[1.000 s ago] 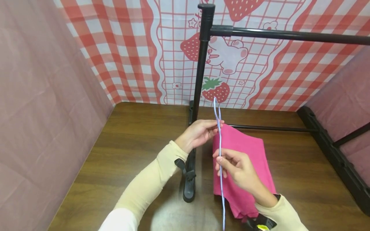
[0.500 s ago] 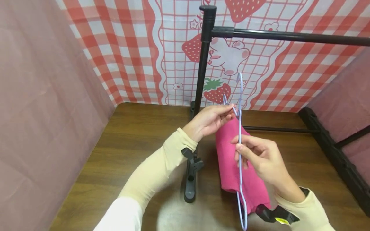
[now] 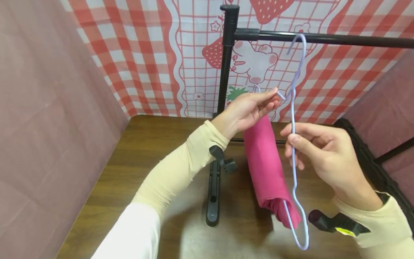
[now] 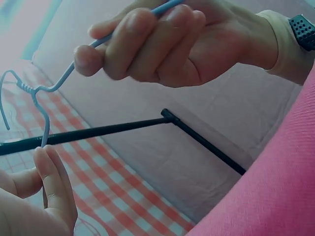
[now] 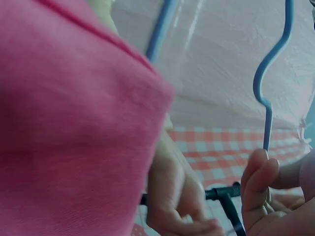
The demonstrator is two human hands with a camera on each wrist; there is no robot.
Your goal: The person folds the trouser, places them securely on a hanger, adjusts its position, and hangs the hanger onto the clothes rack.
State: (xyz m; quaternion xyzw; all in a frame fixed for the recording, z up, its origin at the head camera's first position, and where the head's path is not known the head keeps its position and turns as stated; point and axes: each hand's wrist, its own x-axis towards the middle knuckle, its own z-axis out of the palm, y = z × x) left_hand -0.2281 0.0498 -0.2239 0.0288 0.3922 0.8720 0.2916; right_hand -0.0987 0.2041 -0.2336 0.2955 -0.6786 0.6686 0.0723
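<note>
A pale lilac-blue wire hanger (image 3: pixel 294 176) is held up in both hands, its hook (image 3: pixel 304 50) overlapping the black rack's top bar (image 3: pixel 349 40) in the head view. Folded over the hanger's lower wire hangs a pink cloth (image 3: pixel 265 158), rolled-looking at its near end. My left hand (image 3: pixel 247 111) pinches the far shoulder wire close to the neck; the left wrist view shows those fingertips on the wire. Between thumb and fingers, my right hand (image 3: pixel 330 154) pinches the near shoulder wire. In the right wrist view the pink cloth (image 5: pixel 74 128) covers much of the left side.
The rack's left upright (image 3: pixel 224 75) rises beside my left hand, with its black foot (image 3: pixel 212 205) on the wooden table (image 3: pixel 145 180). Another black foot (image 3: pixel 398 187) lies at the right. Behind stands a strawberry-print checked curtain (image 3: pixel 136 54); a plain pink curtain (image 3: pixel 48 108) borders the left.
Both hands have lifted the hanger up and to the right, from low over the table to the height of the top bar. The pink cloth has risen with it, hanging more rolled.
</note>
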